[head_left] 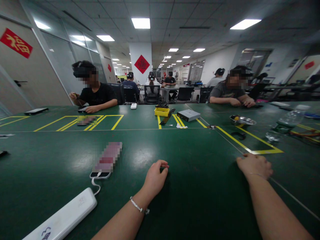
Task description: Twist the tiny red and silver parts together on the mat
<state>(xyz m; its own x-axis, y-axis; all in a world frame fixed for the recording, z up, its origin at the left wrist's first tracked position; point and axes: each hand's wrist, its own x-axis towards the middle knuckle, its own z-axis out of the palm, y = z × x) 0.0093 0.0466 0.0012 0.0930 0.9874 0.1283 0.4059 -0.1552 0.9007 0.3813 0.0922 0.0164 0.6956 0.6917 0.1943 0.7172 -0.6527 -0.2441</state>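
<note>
My left hand rests on the green table, fingers curled in with thumb and forefinger pinched around something small and dark that I cannot make out; a silver bracelet sits on its wrist. My right hand lies knuckles-up on the table by a yellow tape corner, fingers curled under and hidden. A phone lies left of my left hand, cabled to a white power bank at the near left.
Across the table sit two people, one at the left, one at the right. Between them lie a yellow tray, a grey box, a metal bowl and a clear water bottle. More seated people are farther back.
</note>
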